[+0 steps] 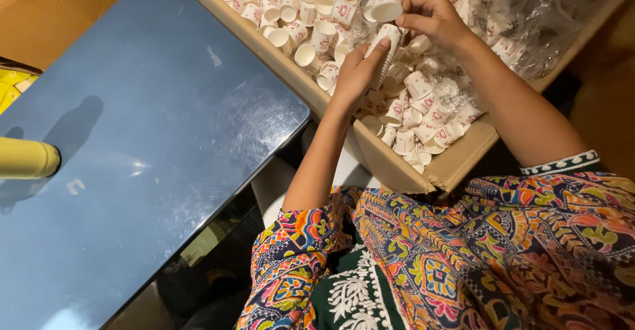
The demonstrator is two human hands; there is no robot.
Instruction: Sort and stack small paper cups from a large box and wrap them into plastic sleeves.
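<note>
A cardboard box (456,165) lies open in front of me, filled with several small white paper cups with red print. My left hand (357,72) grips a nested stack of cups (385,49), held tilted over the box. My right hand (430,16) is just above and to the right, pinching a single paper cup (387,2) near the top of the stack. Both hands hover over the middle of the box. Clear plastic wrap (529,12) covers cups at the box's far right.
A blue-grey table top (152,145) spreads to the left of the box. A yellow cylinder (26,159) pokes in from the left edge. Brown cardboard (46,6) lies at the top left. My patterned sleeves fill the bottom right.
</note>
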